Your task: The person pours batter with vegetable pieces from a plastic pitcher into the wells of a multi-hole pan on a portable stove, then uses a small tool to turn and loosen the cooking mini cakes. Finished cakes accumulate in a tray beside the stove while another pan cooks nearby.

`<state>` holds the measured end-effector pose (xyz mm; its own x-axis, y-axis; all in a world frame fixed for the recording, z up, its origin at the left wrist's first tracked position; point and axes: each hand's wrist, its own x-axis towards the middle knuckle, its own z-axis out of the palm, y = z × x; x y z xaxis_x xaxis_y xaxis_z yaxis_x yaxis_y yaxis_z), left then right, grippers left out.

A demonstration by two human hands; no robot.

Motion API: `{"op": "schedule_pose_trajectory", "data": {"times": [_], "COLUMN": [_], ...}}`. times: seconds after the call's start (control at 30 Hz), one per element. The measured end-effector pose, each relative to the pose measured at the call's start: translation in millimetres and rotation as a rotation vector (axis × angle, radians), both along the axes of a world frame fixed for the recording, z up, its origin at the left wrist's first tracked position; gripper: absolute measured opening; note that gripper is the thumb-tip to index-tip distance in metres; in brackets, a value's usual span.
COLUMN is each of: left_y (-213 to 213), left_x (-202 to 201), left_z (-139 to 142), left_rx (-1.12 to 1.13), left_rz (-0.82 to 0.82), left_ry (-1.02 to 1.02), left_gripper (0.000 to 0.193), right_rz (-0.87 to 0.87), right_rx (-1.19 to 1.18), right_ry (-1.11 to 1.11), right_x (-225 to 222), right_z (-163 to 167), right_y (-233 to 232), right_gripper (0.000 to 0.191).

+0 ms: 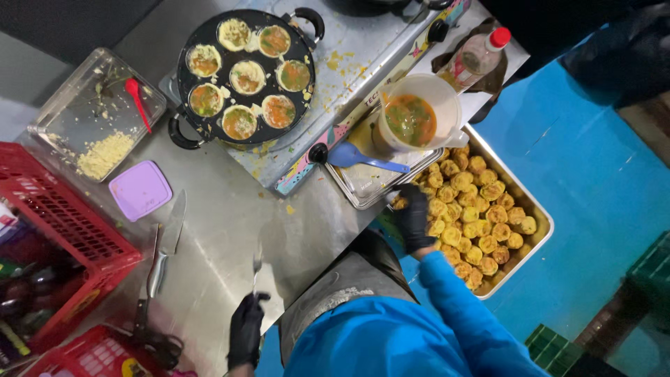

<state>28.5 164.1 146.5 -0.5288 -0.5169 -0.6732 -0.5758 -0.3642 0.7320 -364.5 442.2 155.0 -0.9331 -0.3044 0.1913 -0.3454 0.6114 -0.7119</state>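
- head view: left hand (246, 329), gloved, is closed round the handle of a thin metal utensil (257, 264), held tip-up over the steel counter.
- head view: right hand (413, 218), gloved, rests curled on the fried balls (474, 209) at the near end of the tray (541, 230); whether it grips one cannot be told.
- step judged: filled cups cooking in the moulded pan (183, 82).
- turning them calls for reaching the utensil forward; the pan is well apart.
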Motion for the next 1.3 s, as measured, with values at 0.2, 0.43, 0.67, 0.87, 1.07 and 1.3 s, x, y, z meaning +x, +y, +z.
{"op": "schedule_pose_trajectory", "data": {"times": [0.2, 0.43, 0.67, 0.87, 1.07, 1.3], "left_y": [4, -5, -28, -40, -34, -31], "left_x": [-59, -47, -32, -42, -83, -130], "left_z": [-10, -11, -17, -19, -24, 12], "left_rx": [-0.147, -0.169, -0.179, -0.219, -0.301, -0.589], "left_rz": [-0.136, -0.114, -0.074, 0.022, 0.014, -0.02], "left_ry": [0.193, 0.136, 0.267, 0.317, 0.641, 0.523], "left_gripper": [0.022, 0.026, 0.028, 0.024, 0.023, 0.029], "right_rz": [0.303, 0.41, 0.517, 0.388, 0.579, 0.586], "right_rx": [0.583, 0.585, 0.657, 0.409, -0.085, -0.448], "right_ry": [0.209, 0.195, 0.261, 0.191, -0.713, -0.772], "right_x": [44, 70, 96, 129, 165, 172], "right_z": [-15, -14, -6, 25, 66, 30], "right_y": [-88, -84, -76, -104, -159, -220], "right_gripper": [0.018, 0.018, 0.027, 0.024, 0.034, 0.038]}}
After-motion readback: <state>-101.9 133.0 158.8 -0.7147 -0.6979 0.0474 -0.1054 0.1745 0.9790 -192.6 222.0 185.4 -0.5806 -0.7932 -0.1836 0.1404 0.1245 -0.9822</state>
